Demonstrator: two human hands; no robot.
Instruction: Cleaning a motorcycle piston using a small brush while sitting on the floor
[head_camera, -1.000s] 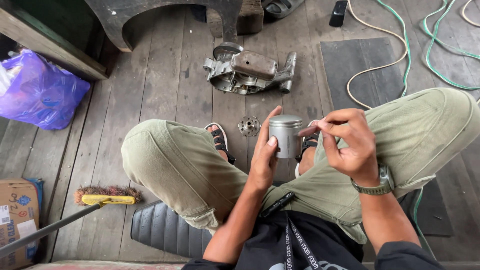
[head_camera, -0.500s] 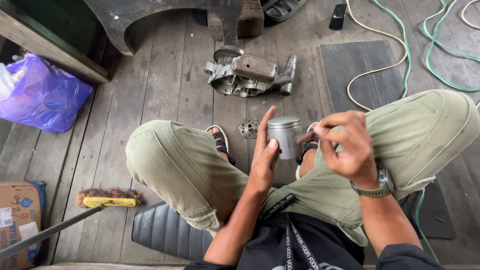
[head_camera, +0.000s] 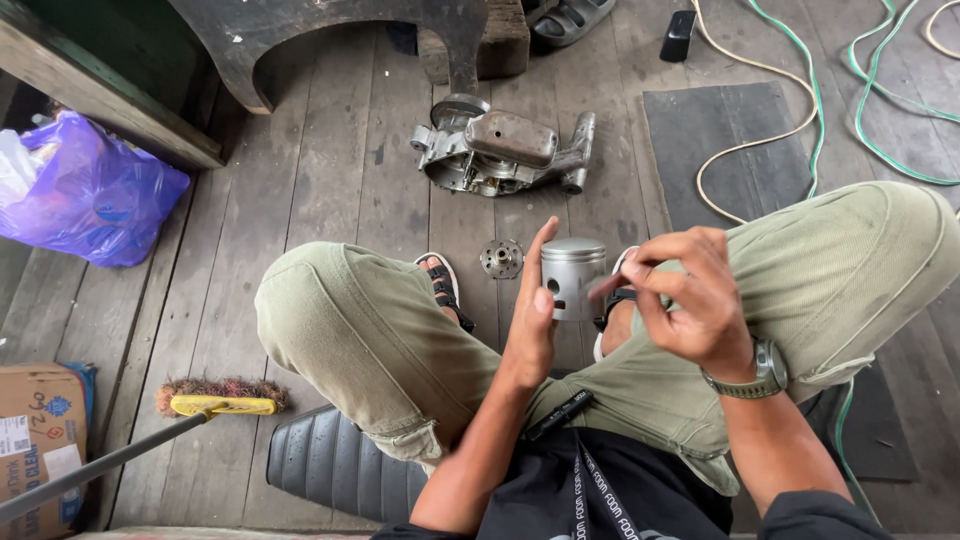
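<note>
I sit with my knees in olive trousers spread over a wooden plank floor. My left hand (head_camera: 531, 315) holds a silver metal piston (head_camera: 574, 275) upright, thumb and fingers against its left side. My right hand (head_camera: 686, 295), with a wristwatch, pinches at the piston's right side near its side hole; what is between those fingertips is too small to tell. A small round toothed metal part (head_camera: 501, 258) lies on the floor just left of the piston. A grey engine casing (head_camera: 500, 152) lies on the floor further ahead.
A purple plastic bag (head_camera: 95, 195) sits at the left, a cardboard box (head_camera: 35, 440) at the lower left, a yellow-headed brush (head_camera: 220, 400) beside it. Green and white cables (head_camera: 840, 90) and a dark mat (head_camera: 720, 140) lie at the right. A dark metal stand (head_camera: 330, 40) rises ahead.
My right hand's fingers have shifted slightly against the piston's side. The left hand keeps the piston in the same place.
</note>
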